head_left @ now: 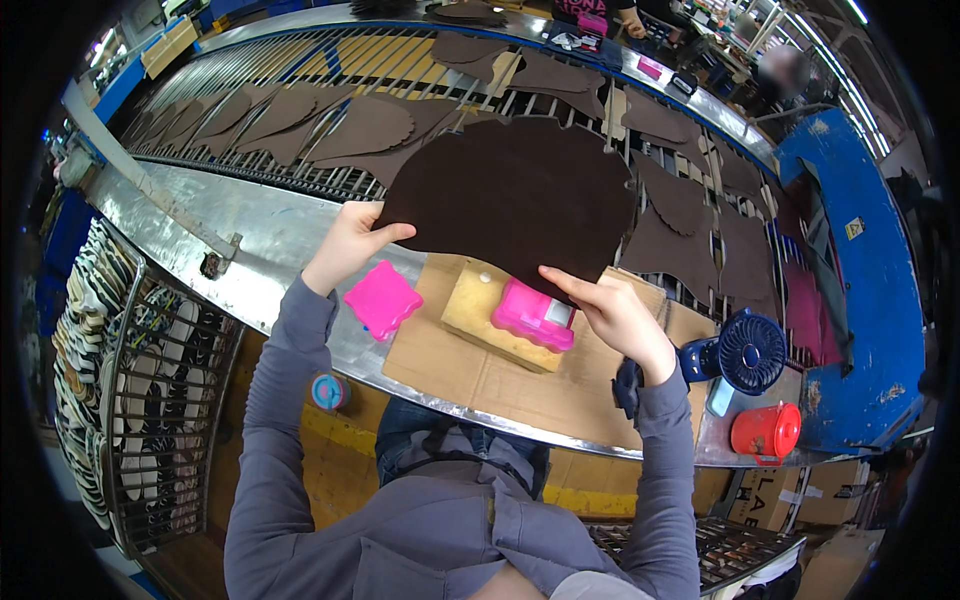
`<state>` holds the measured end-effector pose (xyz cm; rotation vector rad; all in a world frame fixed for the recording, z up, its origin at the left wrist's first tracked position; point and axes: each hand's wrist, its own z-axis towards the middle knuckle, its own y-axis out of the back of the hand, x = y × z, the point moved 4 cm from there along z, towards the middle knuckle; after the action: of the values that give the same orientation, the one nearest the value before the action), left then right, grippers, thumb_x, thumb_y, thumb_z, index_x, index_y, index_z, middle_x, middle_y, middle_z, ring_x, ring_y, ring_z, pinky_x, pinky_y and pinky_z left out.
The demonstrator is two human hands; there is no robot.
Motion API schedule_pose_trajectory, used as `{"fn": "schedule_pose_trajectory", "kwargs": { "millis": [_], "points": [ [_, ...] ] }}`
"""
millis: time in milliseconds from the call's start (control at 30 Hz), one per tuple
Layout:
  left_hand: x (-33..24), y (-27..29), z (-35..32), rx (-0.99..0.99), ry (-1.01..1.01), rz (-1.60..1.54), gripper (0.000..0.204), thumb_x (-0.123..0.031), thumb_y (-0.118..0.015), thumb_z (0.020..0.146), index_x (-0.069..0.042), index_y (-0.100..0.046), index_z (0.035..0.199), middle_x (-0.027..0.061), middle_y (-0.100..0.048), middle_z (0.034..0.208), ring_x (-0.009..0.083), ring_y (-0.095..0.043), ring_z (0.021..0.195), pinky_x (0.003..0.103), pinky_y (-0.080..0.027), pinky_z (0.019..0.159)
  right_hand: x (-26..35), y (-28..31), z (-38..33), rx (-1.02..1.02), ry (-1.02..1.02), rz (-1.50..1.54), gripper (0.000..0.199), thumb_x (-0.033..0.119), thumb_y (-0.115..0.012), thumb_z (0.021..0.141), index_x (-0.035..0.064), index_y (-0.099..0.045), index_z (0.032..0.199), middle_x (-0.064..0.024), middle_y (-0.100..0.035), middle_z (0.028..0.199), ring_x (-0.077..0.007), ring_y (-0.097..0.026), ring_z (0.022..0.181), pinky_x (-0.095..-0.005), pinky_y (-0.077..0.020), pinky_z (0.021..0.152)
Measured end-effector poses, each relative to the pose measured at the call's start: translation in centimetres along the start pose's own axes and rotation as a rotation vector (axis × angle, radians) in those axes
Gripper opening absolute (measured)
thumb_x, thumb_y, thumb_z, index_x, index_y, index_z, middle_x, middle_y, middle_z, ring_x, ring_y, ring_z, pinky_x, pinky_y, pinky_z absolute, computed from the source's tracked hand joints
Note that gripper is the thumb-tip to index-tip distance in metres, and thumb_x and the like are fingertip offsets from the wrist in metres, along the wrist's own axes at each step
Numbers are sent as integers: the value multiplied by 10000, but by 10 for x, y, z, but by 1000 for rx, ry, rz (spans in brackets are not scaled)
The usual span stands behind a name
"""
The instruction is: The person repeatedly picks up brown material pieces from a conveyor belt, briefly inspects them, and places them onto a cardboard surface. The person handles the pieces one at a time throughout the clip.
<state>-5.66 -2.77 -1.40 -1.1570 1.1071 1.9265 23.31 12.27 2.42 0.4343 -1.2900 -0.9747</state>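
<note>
A large dark brown sheet piece [515, 190], flat and with a notched, curved upper edge, is held up in front of me; I cannot tell whether it is leather or fabric. My left hand [347, 243] pinches its lower left corner, thumb on the face and fingers behind. At the lower right edge my right hand [622, 315] grips it, with a finger lying across the face. Below the piece, a pink box [520, 310] with a pale label rests on a yellow foam-like block [475, 310]. Beside it lies a pink wavy-edged lid-like piece [382, 298].
Brown cut pieces [365, 130] lie across a metal rack conveyor. Flattened cardboard [430, 350] covers the metal bench. At right are a dark blue fan [750, 350], a red bucket [765, 432] and a blue machine housing [850, 250]. A wire cart [165, 400] holding shoe parts stands left.
</note>
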Motion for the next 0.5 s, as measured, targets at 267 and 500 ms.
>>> {"fn": "schedule_pose_trajectory", "kwargs": {
  "millis": [267, 500],
  "points": [
    [4, -51, 13, 141, 38, -125, 155, -42, -691, 826, 55, -683, 948, 29, -703, 808, 46, -565, 738, 248, -475, 670, 0, 5, -49, -22, -143, -214, 597, -164, -491, 702, 109, -640, 1210, -188, -629, 1146, -379, -599, 1039, -386, -485, 899],
    [-35, -92, 27, 329, -148, 102, 272, -44, -680, 806, -11, -675, 1076, 135, -717, 854, 109, -650, 736, 259, -498, 708, -35, -13, -101, -243, -129, -278, 582, -172, -501, 665, 96, -687, 1147, -211, -628, 1118, -379, -597, 1044, -398, -453, 936]
  ]
}}
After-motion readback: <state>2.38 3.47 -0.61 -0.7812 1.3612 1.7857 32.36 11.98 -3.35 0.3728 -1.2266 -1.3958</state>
